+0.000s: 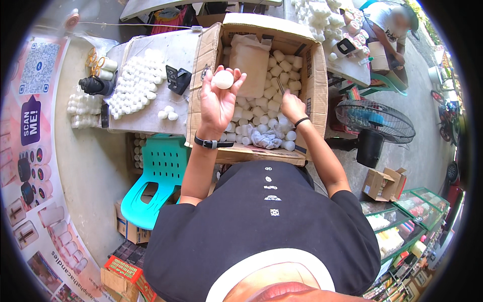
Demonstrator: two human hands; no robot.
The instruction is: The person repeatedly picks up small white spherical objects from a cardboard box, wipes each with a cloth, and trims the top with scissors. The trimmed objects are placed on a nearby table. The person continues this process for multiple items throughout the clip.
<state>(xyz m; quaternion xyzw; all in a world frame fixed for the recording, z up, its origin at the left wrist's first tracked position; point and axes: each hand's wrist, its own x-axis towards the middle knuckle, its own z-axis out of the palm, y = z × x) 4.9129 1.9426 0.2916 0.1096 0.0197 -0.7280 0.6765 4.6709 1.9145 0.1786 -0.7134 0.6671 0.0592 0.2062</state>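
My left hand point(217, 100), palm up, holds a short white candle point(223, 79) in its fingers, round end showing, above the left side of a big open cardboard box point(196, 95). Over the box's right part, my right hand point(293, 105) is closed round a thin metal tool point(279, 84); its exact kind is too small to tell. Under both hands the box is filled with many loose white candles point(259, 111). A flat, pale cloudy plastic-like packet point(247, 65) lies on them toward the far left. Near the front wall sits a crumpled whitish cloth point(265, 138).
Left of the box, a table point(151, 124) bears rows of white candles point(135, 83) and a small black digital device point(178, 79). A turquoise chair point(163, 161) stands below it. To the right are a black fan point(375, 121) and another person point(390, 25) at a table.
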